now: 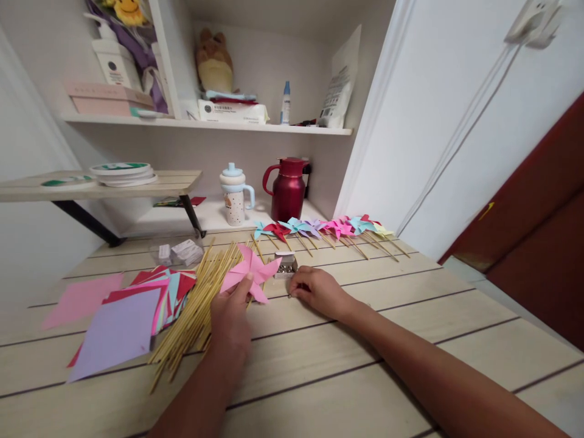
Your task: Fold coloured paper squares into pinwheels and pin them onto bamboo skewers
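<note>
A pink paper pinwheel (250, 274) is pinched between the thumb and fingers of my left hand (232, 310), above the right side of a heap of thin wooden sticks (196, 304). My right hand (314, 289) has its fingertips drawn together low over the table, just right of a small open box (285, 266) of shiny metal pieces. Something tiny shows at those fingertips, too small to name. Left of the sticks lies a fanned stack of coloured paper squares (118, 328), with a lilac one on top and a pink sheet (82, 298) beside it.
Several finished pinwheels on sticks (337, 228) lie along the table's back edge. Behind them stand a red jug (288, 190) and a light-blue-lidded cup (235, 198). A clear bag with small boxes (180, 251) sits behind the papers. A raised wooden stand (173, 182) is at back left.
</note>
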The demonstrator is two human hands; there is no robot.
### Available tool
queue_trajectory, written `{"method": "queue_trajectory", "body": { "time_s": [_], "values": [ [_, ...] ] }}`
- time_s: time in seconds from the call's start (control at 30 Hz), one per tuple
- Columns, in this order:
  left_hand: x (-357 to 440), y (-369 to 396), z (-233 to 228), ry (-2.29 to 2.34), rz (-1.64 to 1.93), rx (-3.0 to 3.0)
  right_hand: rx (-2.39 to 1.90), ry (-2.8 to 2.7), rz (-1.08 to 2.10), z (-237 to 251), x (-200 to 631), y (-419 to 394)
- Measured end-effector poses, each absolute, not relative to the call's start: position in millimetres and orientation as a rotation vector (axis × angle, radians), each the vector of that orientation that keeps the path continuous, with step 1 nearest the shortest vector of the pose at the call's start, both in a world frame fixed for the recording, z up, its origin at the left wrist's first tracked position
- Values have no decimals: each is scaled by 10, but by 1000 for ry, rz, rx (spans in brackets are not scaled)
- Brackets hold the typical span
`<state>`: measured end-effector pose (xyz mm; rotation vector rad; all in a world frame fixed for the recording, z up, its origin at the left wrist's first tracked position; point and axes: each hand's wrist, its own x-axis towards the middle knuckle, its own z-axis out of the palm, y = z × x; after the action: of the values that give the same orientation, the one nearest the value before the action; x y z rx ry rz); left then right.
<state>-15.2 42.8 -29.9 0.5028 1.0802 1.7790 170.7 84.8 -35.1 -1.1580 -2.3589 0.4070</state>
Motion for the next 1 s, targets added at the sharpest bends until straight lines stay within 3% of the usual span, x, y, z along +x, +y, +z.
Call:
{"method": "queue_trajectory", "body": {
  "time_s": [0.23,1.0],
  "values": [
    [-144,411,-321,1084,1720,556,-1175,-2327,574,-307,1890,836],
    [-88,333,-244,1042,1709,546,-1115,-2230,659,-384,1726,851]
  ]
}}
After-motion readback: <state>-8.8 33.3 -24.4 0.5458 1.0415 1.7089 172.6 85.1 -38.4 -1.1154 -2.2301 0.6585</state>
